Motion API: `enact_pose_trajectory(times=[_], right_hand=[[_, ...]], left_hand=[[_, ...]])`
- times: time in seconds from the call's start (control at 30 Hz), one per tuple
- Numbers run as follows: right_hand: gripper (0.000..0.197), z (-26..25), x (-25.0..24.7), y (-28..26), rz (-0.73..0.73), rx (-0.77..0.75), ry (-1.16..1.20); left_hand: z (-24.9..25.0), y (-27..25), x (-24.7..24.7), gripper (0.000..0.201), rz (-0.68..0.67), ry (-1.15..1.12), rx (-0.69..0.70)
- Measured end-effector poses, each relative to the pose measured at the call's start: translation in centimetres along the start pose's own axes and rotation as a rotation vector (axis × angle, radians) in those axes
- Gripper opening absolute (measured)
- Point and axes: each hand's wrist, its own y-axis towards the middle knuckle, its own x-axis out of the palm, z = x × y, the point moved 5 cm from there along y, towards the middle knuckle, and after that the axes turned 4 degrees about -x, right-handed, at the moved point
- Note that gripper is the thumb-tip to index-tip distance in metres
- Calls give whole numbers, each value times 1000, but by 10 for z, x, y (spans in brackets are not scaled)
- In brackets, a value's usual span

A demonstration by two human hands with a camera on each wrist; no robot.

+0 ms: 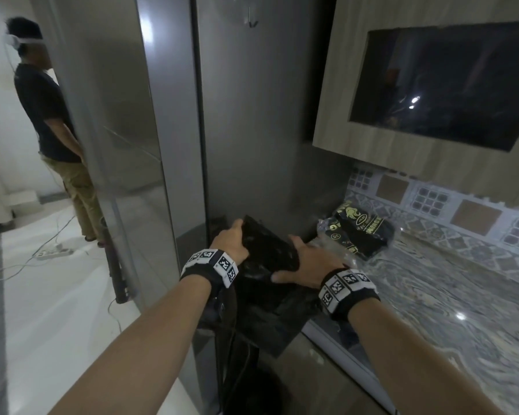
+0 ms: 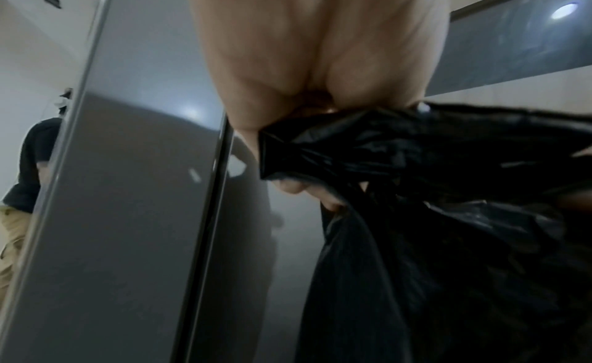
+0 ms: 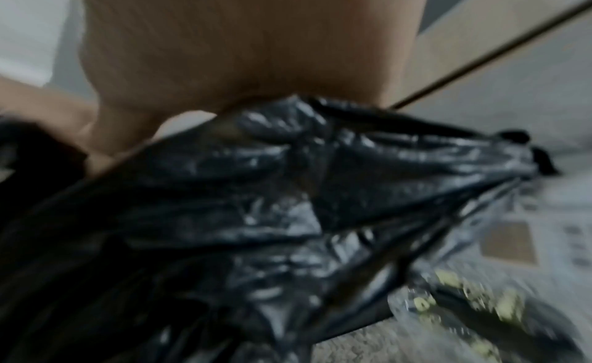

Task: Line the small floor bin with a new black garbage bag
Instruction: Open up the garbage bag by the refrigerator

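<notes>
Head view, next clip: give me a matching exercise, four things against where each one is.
Things:
1. black bag
2. pack of bags
3. power strip
4. other person

Places:
A. on the white floor
B. on the patterned counter
C. held in both hands
D. standing beyond the grey fridge

Pairs: 1-C, 2-B, 3-A, 4-D
</notes>
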Motion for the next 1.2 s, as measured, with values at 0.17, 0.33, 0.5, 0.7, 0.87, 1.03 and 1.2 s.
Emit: enact_pose_trajectory(times=[0.17,0.33,0.5,0.7,0.87,1.03,1.2], right_hand=[[31,9,37,18,11,63,-157],[34,33,84,44,-134,111,57],[21,63,152,66,-250,121,111],[23,82,247,86,-356,118,159],[36,101,351,91,-450,186,218],[34,127,472,102,-491,259,335],[32,149,585,117,-467,282,231]], left_hand=[[-23,6,15,71,-11,-75,-90],[-65,9,65,53,-129,14,-211],[-115,14,145,59,-209,-27,-392],[-171,15,249,61,-275,-67,-542],[-209,13,340,33,-357,-127,-534],[-278,21,433,28,-353,-162,-514],[-345,35,509,34,-347,-120,-485]])
